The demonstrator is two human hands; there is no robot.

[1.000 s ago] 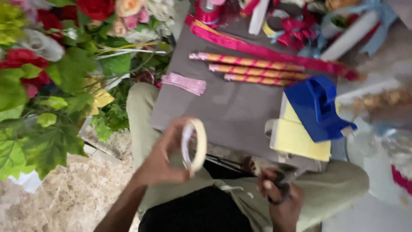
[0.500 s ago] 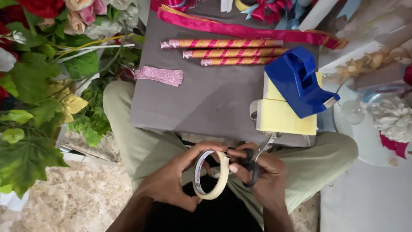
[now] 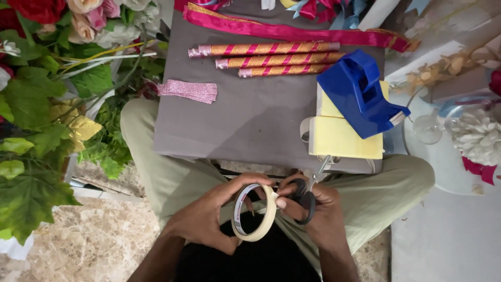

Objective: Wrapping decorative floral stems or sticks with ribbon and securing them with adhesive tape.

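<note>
The grey board (image 3: 250,125) lies across the person's lap; its near edge runs just beyond both hands. The middle of the board is bare. Its far part carries three striped gold-and-pink sticks (image 3: 271,58) and a pink ribbon (image 3: 292,32). At its left lies a small glittery pink strip (image 3: 189,90); at its right a blue tape dispenser (image 3: 360,91) sits on yellow sheets (image 3: 342,138). Leaves and flowers (image 3: 47,94) crowd the left side. White shells (image 3: 477,137) and a clear glass (image 3: 428,128) stand well apart to the right.

The tape roll (image 3: 254,213) is in front of the lap, near of the board edge, held upright on its rim between the two hands. It is a cream ring with a white inner core bearing small print, and the hollow centre shows dark cloth behind it.

The left hand (image 3: 206,216) has its grip clenched around the roll's left side, thumb over the top. The right hand (image 3: 321,211) pinches at the roll's right edge with its fingertips, while black-handled scissors (image 3: 308,193) hang looped on its fingers, blades pointing up toward the yellow sheets.
</note>
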